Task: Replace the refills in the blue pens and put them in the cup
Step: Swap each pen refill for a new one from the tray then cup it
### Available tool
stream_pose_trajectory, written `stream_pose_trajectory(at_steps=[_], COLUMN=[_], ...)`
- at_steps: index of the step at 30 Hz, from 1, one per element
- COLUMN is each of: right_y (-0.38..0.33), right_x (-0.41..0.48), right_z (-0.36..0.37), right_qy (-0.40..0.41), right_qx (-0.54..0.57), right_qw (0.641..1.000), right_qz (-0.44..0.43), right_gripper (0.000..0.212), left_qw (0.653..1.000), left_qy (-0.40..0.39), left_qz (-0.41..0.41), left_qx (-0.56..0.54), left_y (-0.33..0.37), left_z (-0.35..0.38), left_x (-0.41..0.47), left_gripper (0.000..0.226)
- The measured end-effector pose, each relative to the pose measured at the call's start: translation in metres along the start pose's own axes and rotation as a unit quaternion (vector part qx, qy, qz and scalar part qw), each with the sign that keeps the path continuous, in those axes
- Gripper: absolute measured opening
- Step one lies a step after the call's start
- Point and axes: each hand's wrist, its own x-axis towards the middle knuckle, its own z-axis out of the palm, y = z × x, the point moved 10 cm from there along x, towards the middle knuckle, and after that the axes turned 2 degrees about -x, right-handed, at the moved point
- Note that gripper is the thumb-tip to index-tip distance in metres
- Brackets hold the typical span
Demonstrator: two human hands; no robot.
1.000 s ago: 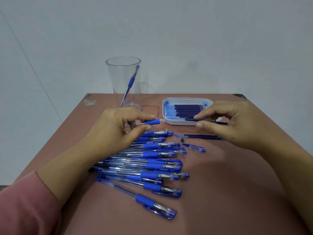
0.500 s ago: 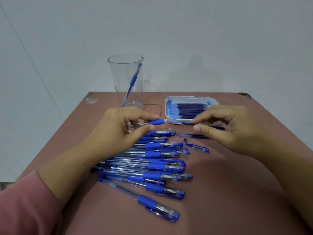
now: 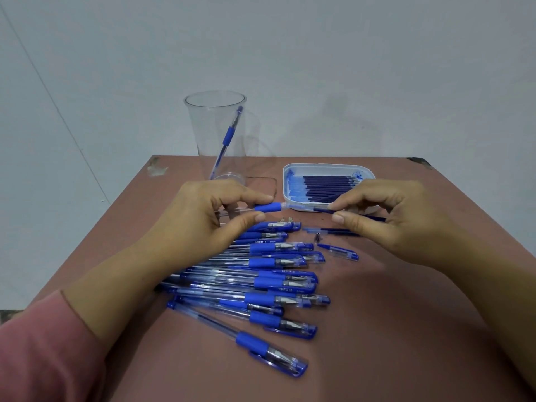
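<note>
My left hand (image 3: 203,219) pinches an open blue pen barrel (image 3: 268,207) by its grip, open end pointing right. My right hand (image 3: 388,219) pinches a dark blue refill (image 3: 323,210) whose left tip lies close to the barrel's mouth. A heap of several capped blue pens (image 3: 261,282) lies below my hands. The clear cup (image 3: 216,134) stands at the back left with one blue pen (image 3: 229,134) leaning inside. A white tray (image 3: 290,169) at the back right holds several dark refills (image 3: 327,187).
On the brown table (image 3: 406,329), a loose refill (image 3: 333,230), a small pen tip piece (image 3: 318,236) and a blue pen cap (image 3: 339,252) lie between the heap and my right hand. A wall rises right behind the table's far edge.
My right hand has carried the refill leftward from the tray toward the barrel's open end. My left hand has kept the barrel almost still.
</note>
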Motion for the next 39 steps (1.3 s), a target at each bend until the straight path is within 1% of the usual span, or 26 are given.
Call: stream_pose_trajectory(at_steps=[4, 7, 10, 12, 13, 15, 17, 18, 22, 24, 25, 27, 29, 30, 33, 35, 36, 39], right_y=[-0.002, -0.005, -0.009, -0.008, -0.006, -0.005, -0.005, -0.006, -0.012, -0.009, -0.007, -0.004, -0.004, -0.005, -0.01, -0.009, -0.007, -0.002], right_x=[0.0, 0.001, 0.001, 0.001, 0.0, 0.0, 0.0, 0.001, 0.002, 0.001, 0.0, -0.001, 0.0, 0.001, 0.001, 0.0, 0.0, 0.0], right_z=[0.006, 0.018, 0.028, 0.021, 0.015, 0.01, 0.015, 0.019, 0.029, 0.021, 0.015, 0.007, 0.009, 0.013, 0.021, 0.016, 0.013, 0.012], right_qy=[-0.014, -0.032, -0.051, -0.038, -0.024, -0.007, -0.014, -0.021, -0.047, -0.038, -0.026, -0.008, -0.007, -0.013, -0.035, -0.027, -0.017, -0.007], right_qx=[-0.03, -0.033, -0.054, -0.051, -0.045, -0.038, -0.031, -0.031, -0.059, -0.052, -0.044, -0.04, -0.04, -0.04, -0.043, -0.034, -0.029, -0.021], right_qw=[0.999, 0.998, 0.996, 0.997, 0.998, 0.999, 0.999, 0.999, 0.996, 0.997, 0.998, 0.999, 0.999, 0.999, 0.998, 0.999, 0.999, 1.0], right_qz=[-0.023, -0.037, -0.057, -0.048, -0.038, -0.028, -0.027, -0.028, -0.054, -0.038, -0.027, -0.02, -0.023, -0.026, -0.04, -0.033, -0.025, -0.009], right_gripper=[0.014, 0.017, 0.027, 0.034, 0.032, 0.022, 0.012, 0.011, 0.026, 0.032, 0.03, 0.018, 0.011, 0.012, 0.023, 0.028, 0.027, 0.015], left_qw=[0.998, 0.996, 0.996, 0.997, 0.997, 0.997, 0.998, 0.997, 0.996, 0.997, 0.997, 0.997, 0.997, 0.997, 0.996, 0.997, 0.997, 0.997], left_qy=[-0.028, -0.042, -0.041, -0.034, -0.03, -0.025, -0.026, -0.029, -0.039, -0.034, -0.031, -0.029, -0.03, -0.031, -0.028, -0.024, -0.022, -0.023], left_qz=[0.034, 0.053, 0.051, 0.044, 0.041, 0.037, 0.033, 0.034, 0.038, 0.036, 0.037, 0.04, 0.04, 0.042, 0.047, 0.047, 0.048, 0.052], left_qx=[0.054, 0.062, 0.059, 0.057, 0.057, 0.055, 0.056, 0.058, 0.064, 0.061, 0.059, 0.059, 0.061, 0.064, 0.064, 0.06, 0.059, 0.059], left_y=[0.009, 0.015, 0.016, 0.015, 0.015, 0.015, 0.015, 0.016, 0.017, 0.017, 0.017, 0.018, 0.017, 0.017, 0.018, 0.018, 0.019, 0.019], left_z=[0.004, 0.009, 0.01, 0.008, 0.006, 0.005, 0.006, 0.007, 0.012, 0.01, 0.009, 0.008, 0.008, 0.009, 0.009, 0.008, 0.007, 0.008], left_x=[0.001, -0.001, -0.001, -0.001, -0.001, -0.001, -0.001, -0.001, -0.002, -0.002, -0.002, -0.001, -0.002, -0.002, -0.002, -0.002, -0.002, -0.002], left_gripper=[0.024, 0.025, 0.025, 0.025, 0.025, 0.025, 0.025, 0.025, 0.025, 0.025, 0.025, 0.027, 0.027, 0.026, 0.025, 0.025, 0.025, 0.026])
